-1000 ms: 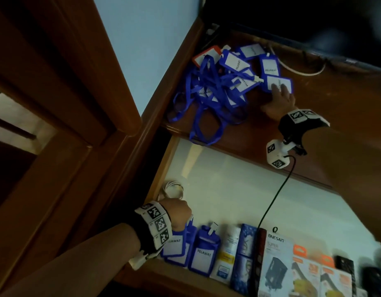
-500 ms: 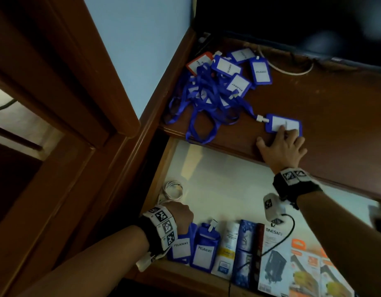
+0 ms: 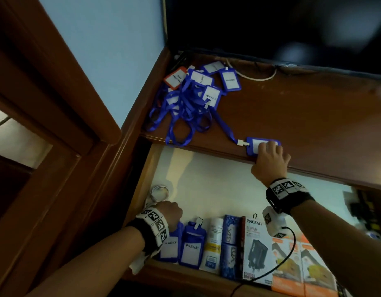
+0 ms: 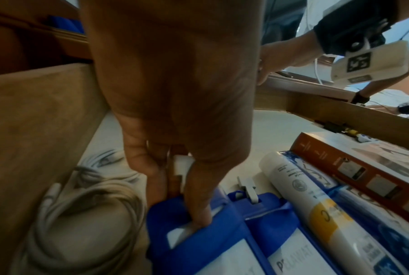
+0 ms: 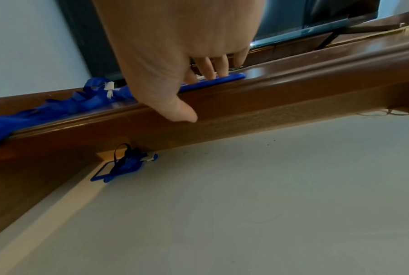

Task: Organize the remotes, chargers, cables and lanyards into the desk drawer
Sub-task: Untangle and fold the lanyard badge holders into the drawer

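Head cam: my right hand sits at the desk edge, fingers flat on a blue badge holder. Its strap runs back into the lanyard pile in the desk's back corner. My left hand is down in the open drawer, at the left end of the front row: two badge holders, then boxes.

Step as I read it: one lanyard goes off the desk into the drawer. Next move needs an actual grip on the holder, then lift so the strap pulls free of the tangle.

Left wrist cam: thumb and fingers pinch the top of the leftmost holder, beside a coiled white cable. A white tube lies right of the second holder.

Right wrist cam: fingers straight, pressing the holder near the lip; thumb hangs over the edge, not gripping. One more lanyard sits in the drawer's back corner.

Hidden: strap end is buried in the pile; can't tell if it's snagged. Drawer's right end is cut off and blurred, so I can't tell what is there.
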